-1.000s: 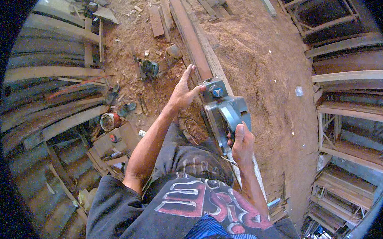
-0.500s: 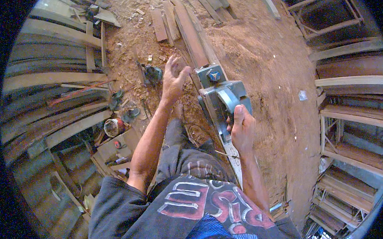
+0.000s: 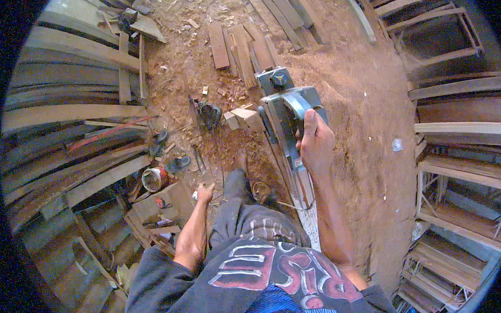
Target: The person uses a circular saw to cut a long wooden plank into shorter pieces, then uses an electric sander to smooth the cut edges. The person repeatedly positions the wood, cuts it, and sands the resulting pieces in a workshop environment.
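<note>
An electric hand planer (image 3: 289, 110), teal-grey with a dark round knob at its front, is in front of me to the right of centre. My right hand (image 3: 316, 140) is closed around its rear handle, thumb on top. Beneath and behind the planer a narrow pale strip of wood (image 3: 307, 229) runs back toward my right side. Lower down, my left hand (image 3: 205, 193) hangs beside my left thigh, away from the planer. Its fingers are small and foreshortened, so their grip is unclear. A tiny whitish thing shows beside them.
Ahead lie several boards (image 3: 241, 52) and stacked planks (image 3: 282, 15) on the sawdust-covered floor (image 3: 361, 178). A dark tool (image 3: 209, 114) and pale wood blocks (image 3: 246, 118) lie left of the planer. Timber (image 3: 73, 112) lines the left; wooden frames (image 3: 462, 168) line the right. A red-and-white bucket (image 3: 153, 178) stands left.
My left hand, earlier spread near the planer's front, has drawn back to beside my thigh. The pale blocks it partly covered now show. My right hand keeps hold of the planer, which sits slightly farther forward.
</note>
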Demonstrator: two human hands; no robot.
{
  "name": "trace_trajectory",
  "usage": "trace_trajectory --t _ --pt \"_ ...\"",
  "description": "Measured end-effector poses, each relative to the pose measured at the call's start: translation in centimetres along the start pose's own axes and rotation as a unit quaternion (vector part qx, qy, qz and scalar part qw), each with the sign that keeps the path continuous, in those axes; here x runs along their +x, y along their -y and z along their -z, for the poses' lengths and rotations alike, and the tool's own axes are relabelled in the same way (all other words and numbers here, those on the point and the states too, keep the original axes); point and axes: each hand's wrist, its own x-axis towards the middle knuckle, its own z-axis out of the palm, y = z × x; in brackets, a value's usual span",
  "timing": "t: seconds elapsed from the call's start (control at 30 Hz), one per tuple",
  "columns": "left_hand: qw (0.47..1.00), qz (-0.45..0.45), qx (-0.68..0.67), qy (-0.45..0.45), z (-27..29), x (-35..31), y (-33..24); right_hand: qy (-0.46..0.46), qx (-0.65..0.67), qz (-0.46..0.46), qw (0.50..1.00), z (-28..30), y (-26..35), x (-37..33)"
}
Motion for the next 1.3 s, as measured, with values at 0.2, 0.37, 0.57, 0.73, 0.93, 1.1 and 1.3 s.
trace_trajectory --t 0.2,0.37,0.57,0.73,0.93,1.1,1.3 --pt "0.996 -0.004 0.089 -0.009 0.2 -5.0 6.0 -0.011 -0.042 0.009 0.999 -0.7 -1.5 1.2" --pt "0.996 -0.071 0.058 -0.007 -2.4 -5.7 1.2 -0.026 -0.043 0.059 0.997 -2.4 -3.5 5.4" --pt "0.992 -0.121 -0.032 0.019 -5.0 -3.9 -5.1 -0.058 0.000 0.070 0.996 -6.0 -2.0 14.2" --pt "0.989 -0.126 -0.077 -0.002 -4.4 -5.3 -6.2 -0.032 0.175 0.021 0.984 -3.7 -3.3 12.6" --pt "0.985 -0.036 -0.164 -0.034 -3.8 -7.8 -6.3 -0.041 0.458 -0.085 0.884 9.3 -7.4 1.4" --pt "0.972 -0.087 -0.218 -0.016 -1.3 -13.4 -13.7 -0.129 0.269 -0.176 0.938 21.2 -5.5 -10.2" --pt "0.942 -0.184 -0.251 0.125 -4.7 -25.1 -22.6 -0.166 0.043 -0.172 0.970 26.4 -7.9 -28.7"
